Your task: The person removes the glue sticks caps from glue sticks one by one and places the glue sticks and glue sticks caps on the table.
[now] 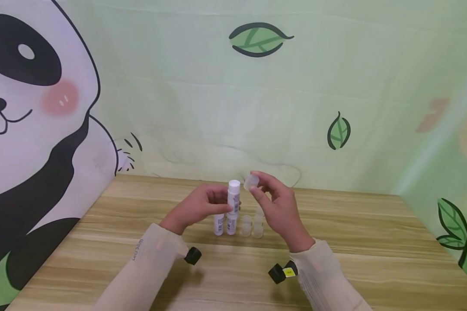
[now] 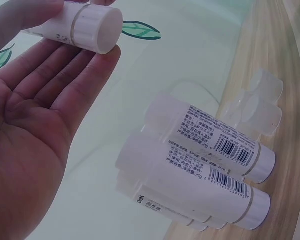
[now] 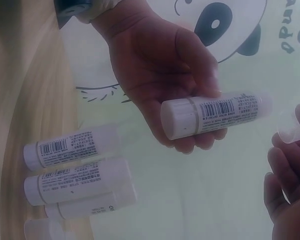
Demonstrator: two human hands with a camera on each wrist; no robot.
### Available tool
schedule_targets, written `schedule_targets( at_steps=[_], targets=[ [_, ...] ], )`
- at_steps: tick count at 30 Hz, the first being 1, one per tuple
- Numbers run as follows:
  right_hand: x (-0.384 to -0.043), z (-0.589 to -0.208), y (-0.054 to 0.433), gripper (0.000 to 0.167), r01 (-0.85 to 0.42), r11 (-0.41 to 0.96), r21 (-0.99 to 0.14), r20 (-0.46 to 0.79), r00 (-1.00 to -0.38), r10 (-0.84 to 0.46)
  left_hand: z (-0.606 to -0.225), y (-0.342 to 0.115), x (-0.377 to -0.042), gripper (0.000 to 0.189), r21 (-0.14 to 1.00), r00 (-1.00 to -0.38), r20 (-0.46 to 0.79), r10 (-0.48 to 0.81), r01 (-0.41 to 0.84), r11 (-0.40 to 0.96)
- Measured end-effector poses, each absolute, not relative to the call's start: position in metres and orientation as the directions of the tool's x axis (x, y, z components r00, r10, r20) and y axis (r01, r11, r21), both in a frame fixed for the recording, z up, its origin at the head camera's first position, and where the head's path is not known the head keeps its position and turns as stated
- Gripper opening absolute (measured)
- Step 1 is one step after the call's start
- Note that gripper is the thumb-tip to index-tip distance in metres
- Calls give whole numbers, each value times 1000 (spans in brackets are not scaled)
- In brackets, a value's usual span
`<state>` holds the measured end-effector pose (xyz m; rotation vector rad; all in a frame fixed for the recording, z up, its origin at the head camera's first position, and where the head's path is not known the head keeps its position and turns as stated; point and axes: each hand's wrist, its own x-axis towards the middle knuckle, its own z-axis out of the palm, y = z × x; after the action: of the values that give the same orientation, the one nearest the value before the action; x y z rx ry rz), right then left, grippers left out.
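Above the table, my left hand (image 1: 196, 205) pinches a white glue stick (image 1: 234, 199) between thumb and fingers, holding it upright. Its uncapped upper end faces up, and the barcode label shows in the right wrist view on the same glue stick (image 3: 219, 115). Close to its top on the right, my right hand (image 1: 283, 211) grips a translucent cap (image 1: 251, 182) with thumb and fingertips. Below the hands stand several more glue sticks (image 1: 219, 225), uncapped at the top. Beside them sit several translucent caps (image 1: 246, 228), some stacked, partly behind the right hand.
The wood-grain table (image 1: 373, 259) ends at a pale green cloth backdrop (image 1: 179, 86) printed with a panda and leaves. Black wrist cameras (image 1: 193, 255) are strapped to both sleeved forearms.
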<state>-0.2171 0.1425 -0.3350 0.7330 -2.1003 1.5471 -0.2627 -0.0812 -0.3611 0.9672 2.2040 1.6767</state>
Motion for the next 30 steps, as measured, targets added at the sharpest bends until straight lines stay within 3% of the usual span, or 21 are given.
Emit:
schedule_targets(
  at_steps=[30],
  targets=[
    [-228, -344, 147, 30, -564, 276, -778, 555, -823, -121, -362, -94, -270, 33, 923, -842, 238, 484, 351, 156]
  ],
)
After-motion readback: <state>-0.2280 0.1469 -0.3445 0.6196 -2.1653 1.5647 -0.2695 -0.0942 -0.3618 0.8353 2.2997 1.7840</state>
